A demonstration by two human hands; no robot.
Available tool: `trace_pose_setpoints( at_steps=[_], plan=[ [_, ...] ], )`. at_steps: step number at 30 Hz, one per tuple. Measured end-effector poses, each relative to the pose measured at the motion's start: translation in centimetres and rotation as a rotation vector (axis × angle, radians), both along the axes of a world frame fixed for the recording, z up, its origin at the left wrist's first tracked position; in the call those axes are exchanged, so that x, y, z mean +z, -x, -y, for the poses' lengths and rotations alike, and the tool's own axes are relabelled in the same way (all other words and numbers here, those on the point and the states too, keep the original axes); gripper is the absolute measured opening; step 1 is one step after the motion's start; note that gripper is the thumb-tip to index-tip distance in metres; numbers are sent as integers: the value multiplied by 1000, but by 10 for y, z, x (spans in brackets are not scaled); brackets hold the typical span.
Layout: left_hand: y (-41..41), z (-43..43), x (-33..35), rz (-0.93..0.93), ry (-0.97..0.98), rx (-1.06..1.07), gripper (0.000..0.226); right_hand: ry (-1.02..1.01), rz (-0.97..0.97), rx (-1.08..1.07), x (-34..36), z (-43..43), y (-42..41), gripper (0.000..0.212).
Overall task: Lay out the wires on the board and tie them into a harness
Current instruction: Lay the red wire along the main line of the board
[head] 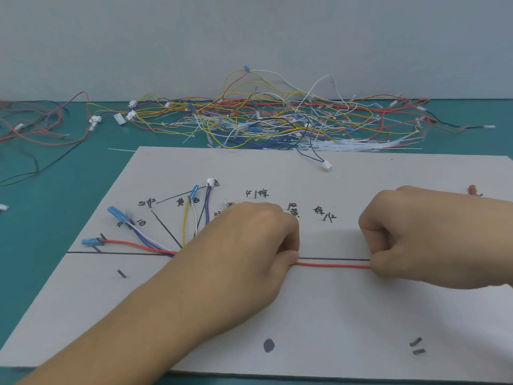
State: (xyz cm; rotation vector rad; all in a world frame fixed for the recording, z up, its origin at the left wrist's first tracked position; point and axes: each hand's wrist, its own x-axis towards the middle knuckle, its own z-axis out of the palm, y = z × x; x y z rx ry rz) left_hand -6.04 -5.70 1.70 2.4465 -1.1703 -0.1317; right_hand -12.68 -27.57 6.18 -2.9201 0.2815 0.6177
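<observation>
A grey board [333, 309] with drawn black lines, handwritten labels and small pegs lies on the teal table. Red, yellow, white and purple wires with blue and white connectors fan out on its left part [194, 215] and meet near the drawn main line. A red wire [333, 264] runs taut just below that line. My left hand [249, 240] pinches the wire at its left end, fingers curled. My right hand [402, 237] pinches the same wire further right. The stretch of wires under my left hand is hidden.
A large tangle of loose coloured wires and white cable ties [277, 120] lies behind the board. More red and black wires [36, 126] spread at the far left. A small orange connector [472, 189] sits at the board's right edge. Pegs [416, 345] stand near the front right.
</observation>
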Motion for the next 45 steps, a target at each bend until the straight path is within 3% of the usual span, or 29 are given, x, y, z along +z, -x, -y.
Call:
trace_pose_setpoints(
  at_steps=[6,12,19,24,28,35,37,41,45],
  plan=[
    [-2,-2,-1,-56,13,-23,5,-47,-30,-8,5,0,0,18],
    [-2,6,-6,-121,73,19,31,-118,-33,-1,9,0,2,18],
    [1,7,-16,-67,155,40,40,-122,-28,29,7,2,1,20],
    [1,14,-17,-43,191,48,32,-91,-2,3,3,10,-3,24],
    [-3,16,-14,-59,165,8,27,-84,-39,-14,1,15,-8,13],
    [-6,-4,-1,-6,129,-47,5,-78,-64,-7,0,24,-7,15],
    [-13,-14,7,39,158,42,2,-68,6,-5,0,25,-6,14],
    [-36,-30,13,57,191,267,8,-71,340,-7,-2,20,-12,12],
    [-48,-33,9,23,88,287,9,-162,494,43,-9,-3,-15,9]
  ],
)
